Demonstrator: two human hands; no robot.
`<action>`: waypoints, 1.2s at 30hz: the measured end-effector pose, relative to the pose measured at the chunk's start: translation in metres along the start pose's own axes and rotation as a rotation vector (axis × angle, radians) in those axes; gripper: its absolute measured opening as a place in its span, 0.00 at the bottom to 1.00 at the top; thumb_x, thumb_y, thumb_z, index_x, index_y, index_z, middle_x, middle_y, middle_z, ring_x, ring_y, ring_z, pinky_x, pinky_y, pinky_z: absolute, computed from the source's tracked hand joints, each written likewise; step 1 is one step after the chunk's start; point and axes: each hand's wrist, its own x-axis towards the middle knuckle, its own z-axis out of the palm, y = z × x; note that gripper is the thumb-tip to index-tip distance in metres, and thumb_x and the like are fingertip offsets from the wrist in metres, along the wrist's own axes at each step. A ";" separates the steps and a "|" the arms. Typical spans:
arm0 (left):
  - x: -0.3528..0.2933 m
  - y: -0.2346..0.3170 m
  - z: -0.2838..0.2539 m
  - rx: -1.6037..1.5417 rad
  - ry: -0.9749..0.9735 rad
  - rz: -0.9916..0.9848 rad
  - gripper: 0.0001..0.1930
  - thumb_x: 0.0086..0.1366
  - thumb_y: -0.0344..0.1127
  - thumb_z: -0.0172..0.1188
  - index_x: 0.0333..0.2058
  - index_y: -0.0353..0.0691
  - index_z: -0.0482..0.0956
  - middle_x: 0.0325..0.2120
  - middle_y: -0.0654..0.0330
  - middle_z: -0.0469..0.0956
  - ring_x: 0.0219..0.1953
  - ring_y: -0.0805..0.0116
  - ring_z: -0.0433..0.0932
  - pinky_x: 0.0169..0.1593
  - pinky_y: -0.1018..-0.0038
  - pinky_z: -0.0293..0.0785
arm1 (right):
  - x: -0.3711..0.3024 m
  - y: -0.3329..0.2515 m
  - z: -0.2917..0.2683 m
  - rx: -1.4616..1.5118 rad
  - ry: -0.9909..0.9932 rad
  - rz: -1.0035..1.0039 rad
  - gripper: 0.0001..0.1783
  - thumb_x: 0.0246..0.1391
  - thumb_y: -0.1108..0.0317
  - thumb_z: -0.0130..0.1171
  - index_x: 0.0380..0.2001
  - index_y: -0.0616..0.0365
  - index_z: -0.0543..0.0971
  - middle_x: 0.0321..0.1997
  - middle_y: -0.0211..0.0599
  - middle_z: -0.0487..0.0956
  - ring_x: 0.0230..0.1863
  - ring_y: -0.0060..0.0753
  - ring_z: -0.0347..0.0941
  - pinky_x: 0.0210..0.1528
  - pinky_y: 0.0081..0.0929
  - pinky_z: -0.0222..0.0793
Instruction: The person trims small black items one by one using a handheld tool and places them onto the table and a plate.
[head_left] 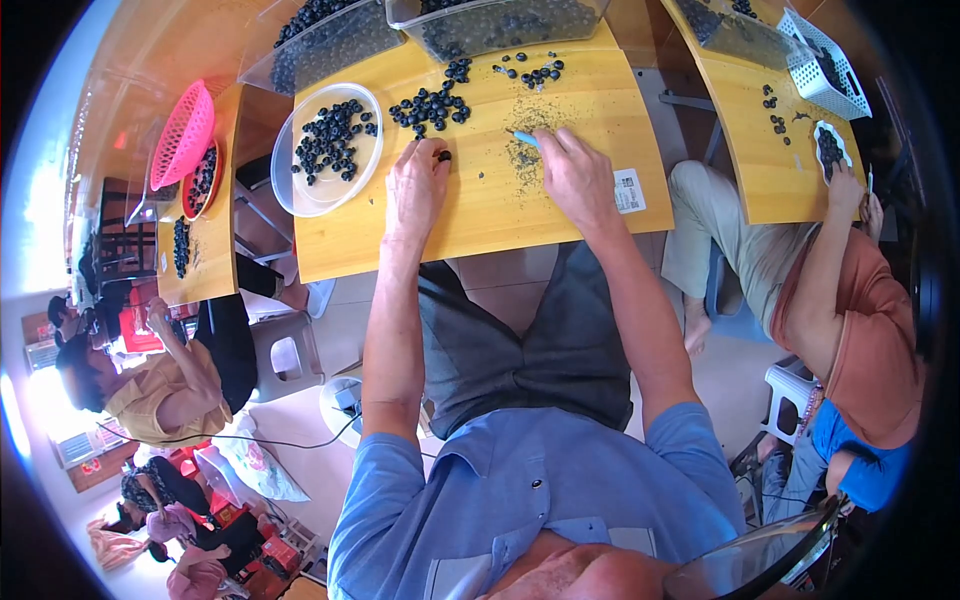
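Observation:
My left hand (413,192) is closed, with a small round black piece (445,156) pinched between thumb and fingertips. In my right hand (578,178) is a slim light-blue tool (524,138), shaped like a pen; its tip points left, low over the table. Dark crumbs (523,155) are scattered beneath and around that tip. Beyond my left hand lies a pile of black round pieces (430,108). To its left, a shallow clear plastic tub (287,187) holds more of them, and a smaller group (541,75) lies farther back.
Two clear bins (340,50) (510,38) full of black pieces line the table's far edge. A white label card (629,190) lies right of my right hand. Co-workers sit at tables on both sides, with a pink basket (183,135) left and a white basket (826,75) right.

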 end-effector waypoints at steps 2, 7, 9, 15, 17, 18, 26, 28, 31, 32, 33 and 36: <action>0.000 0.002 0.001 -0.012 0.016 0.002 0.11 0.64 0.30 0.67 0.45 0.36 0.85 0.39 0.50 0.83 0.37 0.53 0.85 0.43 0.61 0.79 | 0.000 0.000 0.000 -0.002 0.003 -0.003 0.16 0.50 0.76 0.64 0.44 0.57 0.82 0.33 0.37 0.77 0.36 0.44 0.82 0.36 0.42 0.80; 0.000 -0.001 0.001 0.049 0.034 0.032 0.11 0.66 0.30 0.66 0.46 0.36 0.85 0.40 0.49 0.83 0.38 0.53 0.85 0.44 0.62 0.79 | 0.000 0.000 0.001 -0.001 0.006 -0.008 0.16 0.50 0.76 0.64 0.44 0.58 0.82 0.33 0.37 0.77 0.36 0.44 0.82 0.36 0.42 0.80; 0.000 -0.003 0.001 0.057 0.042 0.047 0.11 0.66 0.30 0.67 0.46 0.36 0.85 0.40 0.49 0.83 0.37 0.53 0.85 0.44 0.62 0.79 | 0.000 0.000 0.001 0.000 0.001 -0.007 0.16 0.50 0.76 0.64 0.44 0.58 0.82 0.33 0.37 0.77 0.36 0.44 0.82 0.36 0.42 0.80; 0.002 0.000 0.002 -0.005 0.012 -0.039 0.12 0.63 0.29 0.70 0.45 0.36 0.85 0.36 0.51 0.84 0.33 0.58 0.85 0.41 0.64 0.79 | 0.000 0.001 0.000 0.008 0.009 -0.011 0.17 0.49 0.76 0.64 0.45 0.57 0.82 0.34 0.38 0.77 0.36 0.44 0.82 0.36 0.43 0.80; 0.002 0.002 0.004 -0.005 0.003 -0.062 0.12 0.62 0.29 0.71 0.44 0.36 0.85 0.35 0.52 0.84 0.32 0.60 0.85 0.40 0.66 0.80 | 0.000 0.001 0.000 0.011 -0.006 -0.007 0.18 0.49 0.76 0.64 0.46 0.56 0.82 0.34 0.37 0.77 0.36 0.44 0.82 0.37 0.43 0.80; 0.002 0.002 0.007 -0.070 0.024 -0.062 0.13 0.61 0.29 0.72 0.45 0.37 0.86 0.33 0.54 0.84 0.32 0.64 0.84 0.39 0.68 0.80 | 0.000 0.001 0.000 0.009 -0.005 -0.008 0.18 0.49 0.76 0.64 0.46 0.56 0.82 0.34 0.37 0.77 0.36 0.44 0.82 0.37 0.43 0.80; 0.011 0.026 0.037 -0.612 -0.014 -0.277 0.12 0.62 0.30 0.73 0.44 0.35 0.87 0.33 0.58 0.86 0.32 0.73 0.83 0.40 0.74 0.80 | -0.002 0.001 0.001 -0.015 -0.004 -0.005 0.18 0.49 0.76 0.65 0.46 0.55 0.82 0.35 0.36 0.78 0.37 0.42 0.82 0.37 0.41 0.81; 0.013 0.030 0.046 -0.704 -0.025 -0.320 0.12 0.63 0.30 0.73 0.45 0.34 0.87 0.33 0.58 0.87 0.32 0.76 0.83 0.40 0.76 0.79 | -0.002 0.000 0.002 -0.010 0.011 -0.002 0.18 0.49 0.76 0.65 0.46 0.55 0.82 0.35 0.36 0.77 0.37 0.42 0.82 0.37 0.40 0.80; 0.013 0.033 0.056 -0.628 0.058 -0.244 0.12 0.63 0.30 0.72 0.44 0.34 0.87 0.33 0.59 0.87 0.33 0.75 0.83 0.41 0.77 0.79 | 0.001 -0.002 -0.001 0.000 0.026 0.003 0.18 0.48 0.77 0.65 0.45 0.56 0.81 0.34 0.36 0.77 0.37 0.41 0.82 0.37 0.39 0.80; 0.012 0.034 0.057 -0.632 0.054 -0.246 0.12 0.63 0.30 0.72 0.44 0.34 0.87 0.33 0.59 0.87 0.33 0.75 0.83 0.41 0.77 0.79 | 0.001 -0.002 -0.001 0.003 0.028 0.004 0.18 0.48 0.77 0.65 0.45 0.56 0.81 0.34 0.36 0.77 0.37 0.41 0.82 0.37 0.39 0.80; 0.010 0.034 0.057 -0.596 0.067 -0.216 0.11 0.63 0.29 0.72 0.44 0.34 0.87 0.33 0.59 0.86 0.33 0.75 0.83 0.42 0.77 0.79 | 0.000 -0.001 -0.001 0.000 0.024 0.005 0.18 0.48 0.77 0.65 0.45 0.56 0.81 0.34 0.36 0.77 0.37 0.41 0.82 0.37 0.39 0.80; 0.009 0.034 0.057 -0.578 0.088 -0.174 0.11 0.63 0.28 0.72 0.44 0.34 0.87 0.34 0.59 0.86 0.34 0.75 0.83 0.43 0.77 0.80 | 0.001 0.000 -0.001 -0.003 0.025 -0.020 0.18 0.48 0.78 0.65 0.45 0.56 0.81 0.34 0.36 0.77 0.36 0.42 0.81 0.37 0.39 0.79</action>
